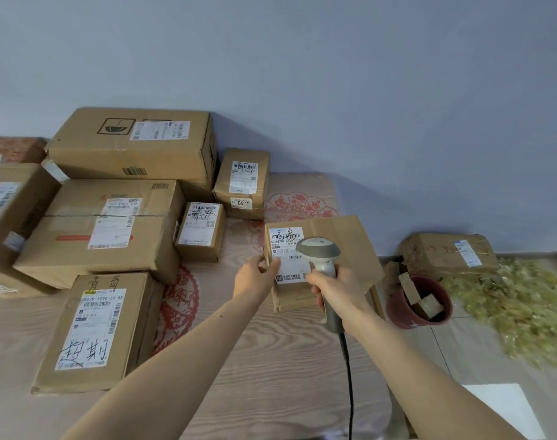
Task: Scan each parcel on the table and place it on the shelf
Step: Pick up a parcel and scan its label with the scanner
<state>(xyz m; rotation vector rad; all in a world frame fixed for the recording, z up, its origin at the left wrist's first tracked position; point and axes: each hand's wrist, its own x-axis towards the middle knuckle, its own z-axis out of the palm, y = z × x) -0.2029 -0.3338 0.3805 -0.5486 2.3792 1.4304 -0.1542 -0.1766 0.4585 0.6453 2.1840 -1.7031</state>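
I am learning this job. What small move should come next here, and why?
Probably tilt the scanner down onto the label barcode: the right hand holds it just over the parcel, which the left hand steadies at its edge.

The near-left box (93, 331) carries a white label (91, 328) printed "T098-50 55", with 超期 handwritten in black across its lower part and 青岛 on the cardboard above. The tilted parcel (340, 246) bears 青岛 on its label (288, 254). The upright box (242, 182) has a sticker (241, 203) reading roughly "6970". The biggest carton (134, 144) shows an umbrella sign (116, 126).
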